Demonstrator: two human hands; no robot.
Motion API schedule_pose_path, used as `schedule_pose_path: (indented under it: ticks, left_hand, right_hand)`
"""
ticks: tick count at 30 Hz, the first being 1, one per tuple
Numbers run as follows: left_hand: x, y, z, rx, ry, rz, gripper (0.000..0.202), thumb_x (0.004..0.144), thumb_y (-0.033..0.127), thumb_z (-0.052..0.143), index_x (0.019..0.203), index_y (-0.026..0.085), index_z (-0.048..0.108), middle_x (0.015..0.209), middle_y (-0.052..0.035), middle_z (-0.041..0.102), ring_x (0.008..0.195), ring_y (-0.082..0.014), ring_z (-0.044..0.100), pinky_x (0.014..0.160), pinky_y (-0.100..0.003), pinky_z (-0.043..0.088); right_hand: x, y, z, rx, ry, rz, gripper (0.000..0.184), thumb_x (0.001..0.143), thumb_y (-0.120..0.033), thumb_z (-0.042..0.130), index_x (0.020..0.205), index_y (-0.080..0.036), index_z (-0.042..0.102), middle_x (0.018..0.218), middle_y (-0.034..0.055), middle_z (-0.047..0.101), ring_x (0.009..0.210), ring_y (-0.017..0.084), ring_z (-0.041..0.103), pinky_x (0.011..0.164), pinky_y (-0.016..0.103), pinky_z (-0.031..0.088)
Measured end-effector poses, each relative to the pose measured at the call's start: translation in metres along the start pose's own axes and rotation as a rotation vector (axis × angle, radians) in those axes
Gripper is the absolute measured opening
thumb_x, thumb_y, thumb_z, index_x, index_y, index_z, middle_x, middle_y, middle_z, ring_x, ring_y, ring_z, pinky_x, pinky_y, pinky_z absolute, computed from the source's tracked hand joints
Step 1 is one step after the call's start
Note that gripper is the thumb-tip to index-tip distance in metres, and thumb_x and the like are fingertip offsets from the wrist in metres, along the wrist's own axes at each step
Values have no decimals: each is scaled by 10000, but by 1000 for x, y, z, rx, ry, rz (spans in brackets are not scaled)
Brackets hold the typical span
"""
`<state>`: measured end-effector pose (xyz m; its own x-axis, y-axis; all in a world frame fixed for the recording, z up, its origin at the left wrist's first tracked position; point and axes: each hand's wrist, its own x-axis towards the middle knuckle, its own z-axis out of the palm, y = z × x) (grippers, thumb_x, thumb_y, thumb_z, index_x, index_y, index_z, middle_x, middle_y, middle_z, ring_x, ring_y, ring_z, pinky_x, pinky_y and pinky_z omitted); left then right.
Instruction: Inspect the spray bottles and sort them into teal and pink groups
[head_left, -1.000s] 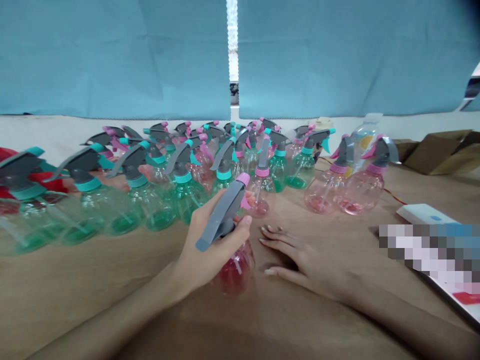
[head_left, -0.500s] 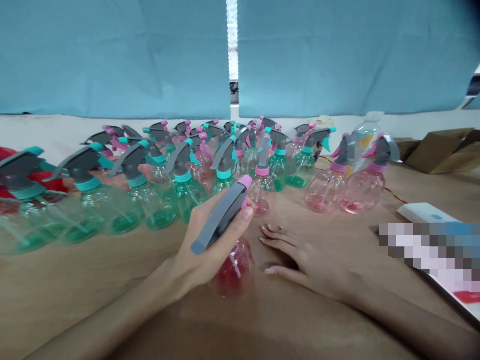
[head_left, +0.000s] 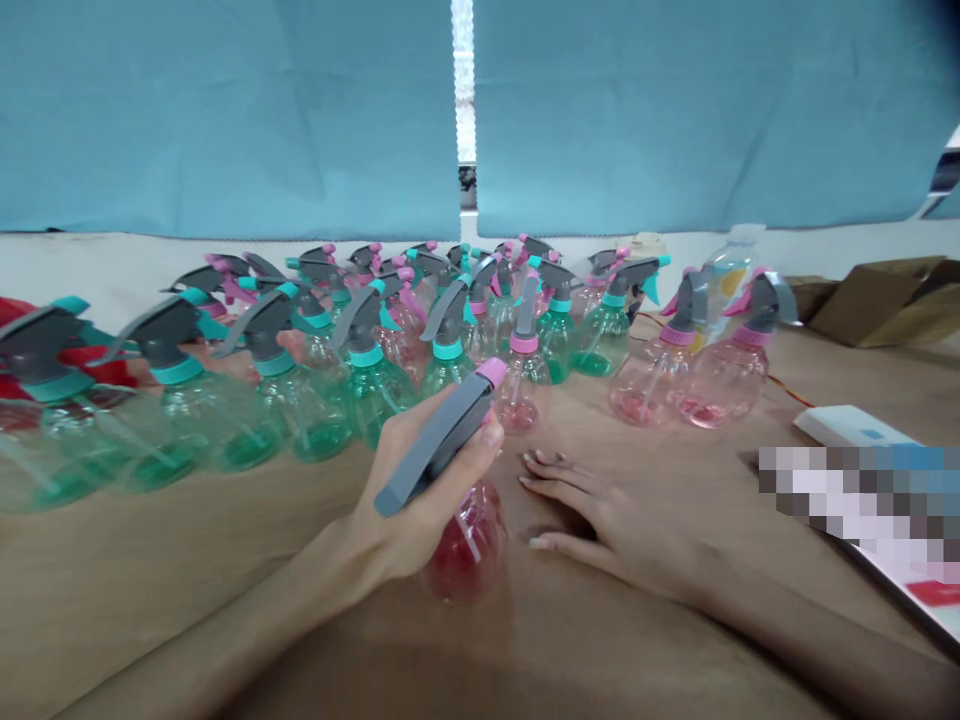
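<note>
My left hand is wrapped round the neck and trigger of a pink spray bottle. Its grey sprayer head with a pink nozzle points up and to the right, and clear pink plastic shows below my fingers. The trigger is mostly hidden by the hand. My right hand lies on the wooden table, fingers spread, holding nothing, just right of that bottle. Straight ahead of the left hand stands another pink spray bottle. A green spray bottle is a little to its left.
Several green spray bottles line the left side, with more green and pink ones behind. Two pink bottles stand at the right, near a clear plastic bottle. Farther right are a cardboard box and a white box-like object.
The left hand and the sprayer head it grips have shifted very slightly down and left. My right hand stays flat in the same spot.
</note>
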<state>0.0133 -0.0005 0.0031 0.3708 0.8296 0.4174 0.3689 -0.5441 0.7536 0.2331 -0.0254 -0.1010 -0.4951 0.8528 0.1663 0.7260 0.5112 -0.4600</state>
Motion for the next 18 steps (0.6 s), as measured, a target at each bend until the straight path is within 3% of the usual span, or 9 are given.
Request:
schedule_pose_path:
  ticks: [3, 8, 18]
  left_hand:
    - [-1, -5, 2, 1, -28, -18, 129, 850, 338, 529, 842, 218, 576, 685, 25, 563, 604, -134, 528, 557, -252, 445]
    - [-4, -10, 7, 16, 54, -26, 120, 852, 321, 547, 943, 246, 569, 661, 53, 474, 558, -105, 445, 513, -221, 397]
    - [-3, -10, 10, 3, 73, 1, 48, 844, 290, 541, 848, 245, 528, 658, 54, 485, 565, -113, 455, 527, -237, 380]
  right_hand:
    - [0, 1, 1, 15, 12, -8, 606, 851, -552, 502, 1357, -226, 436, 1438, 54, 402, 1332, 243, 331, 1091, 454, 303]
    - [0, 2, 2, 8, 16, -15, 605, 853, -553, 497, 1353, -219, 440, 1432, 58, 409, 1331, 250, 333, 1083, 468, 312]
    - [0, 2, 2, -27, 16, -20, 609, 859, -561, 480, 1346, -197, 447, 1437, 62, 401, 1333, 235, 331, 1084, 450, 317]
